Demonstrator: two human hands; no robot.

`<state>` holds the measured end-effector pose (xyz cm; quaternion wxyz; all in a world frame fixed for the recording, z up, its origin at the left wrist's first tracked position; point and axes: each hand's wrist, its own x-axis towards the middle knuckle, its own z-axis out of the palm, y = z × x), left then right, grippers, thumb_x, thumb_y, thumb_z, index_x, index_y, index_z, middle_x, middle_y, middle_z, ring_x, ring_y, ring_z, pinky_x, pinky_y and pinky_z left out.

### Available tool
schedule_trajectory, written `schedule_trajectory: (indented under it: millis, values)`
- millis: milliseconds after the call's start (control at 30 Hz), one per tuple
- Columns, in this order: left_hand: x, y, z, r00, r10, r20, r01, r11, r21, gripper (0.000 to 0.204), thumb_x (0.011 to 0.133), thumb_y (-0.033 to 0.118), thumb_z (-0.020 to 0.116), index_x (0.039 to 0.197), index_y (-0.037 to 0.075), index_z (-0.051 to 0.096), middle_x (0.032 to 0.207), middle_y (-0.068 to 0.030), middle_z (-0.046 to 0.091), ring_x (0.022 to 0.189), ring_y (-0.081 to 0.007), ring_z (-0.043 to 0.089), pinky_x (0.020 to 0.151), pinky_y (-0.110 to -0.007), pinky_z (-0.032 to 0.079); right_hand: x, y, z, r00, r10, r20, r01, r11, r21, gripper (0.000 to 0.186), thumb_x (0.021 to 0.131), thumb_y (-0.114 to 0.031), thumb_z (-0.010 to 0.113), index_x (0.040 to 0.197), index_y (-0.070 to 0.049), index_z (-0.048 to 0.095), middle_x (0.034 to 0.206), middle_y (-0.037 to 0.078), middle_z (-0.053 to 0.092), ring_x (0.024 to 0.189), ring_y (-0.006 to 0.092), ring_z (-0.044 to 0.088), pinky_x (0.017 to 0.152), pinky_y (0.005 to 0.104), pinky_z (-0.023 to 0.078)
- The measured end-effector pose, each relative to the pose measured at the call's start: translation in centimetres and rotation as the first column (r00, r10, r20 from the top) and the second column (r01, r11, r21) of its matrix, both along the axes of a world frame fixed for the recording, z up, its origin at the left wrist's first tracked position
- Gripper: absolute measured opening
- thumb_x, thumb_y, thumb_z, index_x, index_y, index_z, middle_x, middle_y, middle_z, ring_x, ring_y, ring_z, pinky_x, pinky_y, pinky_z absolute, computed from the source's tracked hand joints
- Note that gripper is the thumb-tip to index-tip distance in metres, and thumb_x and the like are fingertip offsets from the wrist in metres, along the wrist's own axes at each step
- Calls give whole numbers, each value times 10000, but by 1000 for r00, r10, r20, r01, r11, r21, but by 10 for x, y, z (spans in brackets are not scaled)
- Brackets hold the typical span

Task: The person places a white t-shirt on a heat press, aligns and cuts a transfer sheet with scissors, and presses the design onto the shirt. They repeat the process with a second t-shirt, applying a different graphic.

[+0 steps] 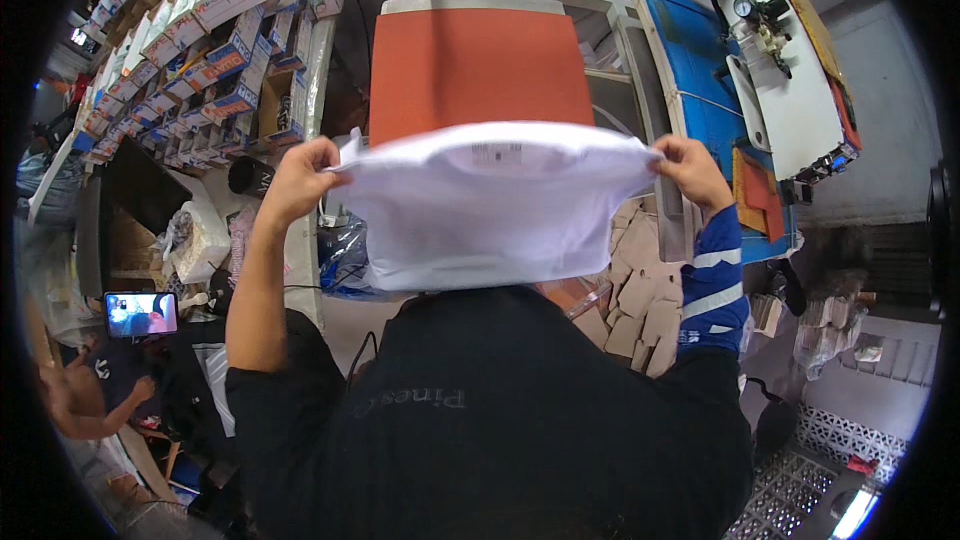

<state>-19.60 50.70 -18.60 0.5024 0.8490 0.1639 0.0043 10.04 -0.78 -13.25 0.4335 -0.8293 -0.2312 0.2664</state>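
A white T-shirt [490, 205] is stretched out in the air in front of my chest, its neckline uppermost with a small dark print inside the collar. My left hand [303, 178] pinches its left upper corner, and my right hand [690, 170] pinches the right one. The cloth's upper edge is slightly blurred. Just beyond it lies an orange-red flat pad [480, 70] on a pale machine frame; the raised T-shirt hides its near edge. A blue sleeve with pale stripes covers my right forearm.
Shelves of open cardboard boxes [200, 70] stand at the left. To the right is a blue-covered surface [700, 90] beside a white panel with a pressure gauge [743, 7]. Flattened cardboard [645, 290] lies below. Another person's arm [100, 420] and a lit phone [141, 314] show at lower left.
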Motion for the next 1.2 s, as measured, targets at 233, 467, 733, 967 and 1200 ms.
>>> schedule_trajectory:
  millis: [233, 467, 733, 967, 1200]
  values:
    - [-36, -16, 98, 994, 17, 112, -56, 933, 357, 76, 821, -27, 706, 887, -44, 672, 880, -40, 675, 824, -135, 614, 771, -274, 496, -43, -48, 91, 960, -49, 274, 85, 989, -120, 147, 737, -46, 784, 797, -12, 655, 765, 3, 625, 741, 91, 557, 681, 266, 441]
    - [-59, -26, 109, 949, 190, 252, -221, 970, 100, 91, 894, -28, 670, 972, -37, 717, 985, -98, 735, 955, -147, 650, 901, -271, 486, -46, -63, 111, 937, 20, 348, 12, 996, -89, 111, 747, 78, 691, 845, 34, 666, 826, 54, 643, 804, 125, 590, 735, 275, 468]
    - [-79, -16, 139, 857, 182, 482, -241, 968, 63, 8, 907, -18, 652, 901, -17, 657, 896, -88, 638, 900, -200, 617, 926, -335, 478, -52, -62, 150, 901, -39, 431, 73, 995, -61, 187, 713, 113, 636, 872, 21, 671, 821, 51, 599, 800, 147, 590, 745, 272, 470]
    - [20, 50, 153, 847, 277, 454, -286, 957, -50, 206, 953, 137, 665, 1060, -37, 641, 1031, -63, 647, 969, -134, 597, 887, -261, 446, 71, -55, 159, 988, -55, 143, 37, 991, 127, 330, 801, -269, 781, 974, -6, 680, 893, 40, 668, 804, 121, 619, 740, 262, 504]
    - [198, 135, 41, 951, 287, 118, -302, 773, 558, 287, 790, 278, 742, 961, 55, 798, 894, -160, 767, 847, -266, 747, 811, -357, 561, 247, 99, 26, 924, 9, 383, 135, 928, -348, 322, 694, -244, 795, 916, -11, 789, 796, 118, 740, 680, 221, 663, 648, 349, 529]
